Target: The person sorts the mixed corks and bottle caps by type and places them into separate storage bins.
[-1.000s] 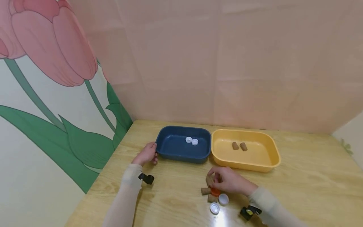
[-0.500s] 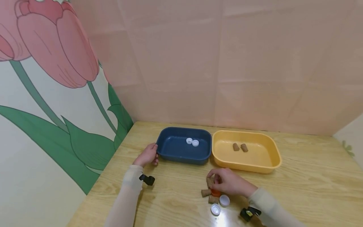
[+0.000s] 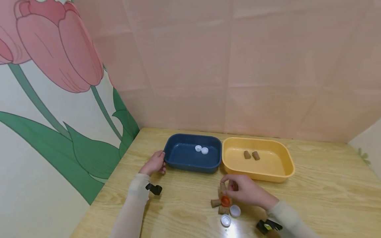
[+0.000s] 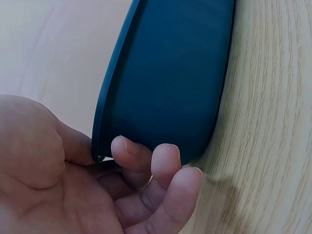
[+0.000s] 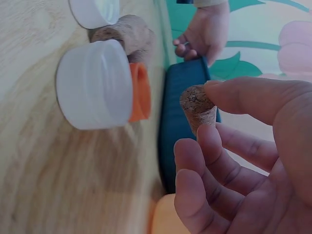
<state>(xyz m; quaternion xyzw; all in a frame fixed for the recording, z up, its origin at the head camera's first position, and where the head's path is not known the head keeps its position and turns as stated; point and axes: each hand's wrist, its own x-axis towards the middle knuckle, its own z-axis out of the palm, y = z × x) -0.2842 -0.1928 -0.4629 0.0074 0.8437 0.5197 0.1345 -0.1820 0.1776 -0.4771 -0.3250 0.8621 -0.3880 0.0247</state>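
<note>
My left hand [image 3: 154, 162] holds the left end of the blue tray [image 3: 190, 167], thumb at the rim and fingers curled under it. Between thumb and fingertips, my right hand [image 3: 245, 188] pinches a brown cork [image 5: 197, 107]. It is just above a small pile in front of the trays. An orange cap [image 3: 225, 201] lies right below that hand, beside a lying cork [image 3: 215, 203] and another cork [image 3: 224, 210]. A white cap [image 3: 235, 211] and a second white cap [image 3: 225, 220] lie nearest the front.
Right of the blue tray stands a yellow tray [image 3: 253, 174] with two corks [image 3: 251, 155] in it. Two white caps [image 3: 201, 149] lie inside the blue one. Behind the wooden table [image 3: 178, 201] rises a pinkish wall covering [image 3: 190, 82].
My right hand has moved slightly right with the cork, and more of the orange cap now shows. My left hand has stayed on the blue tray.
</note>
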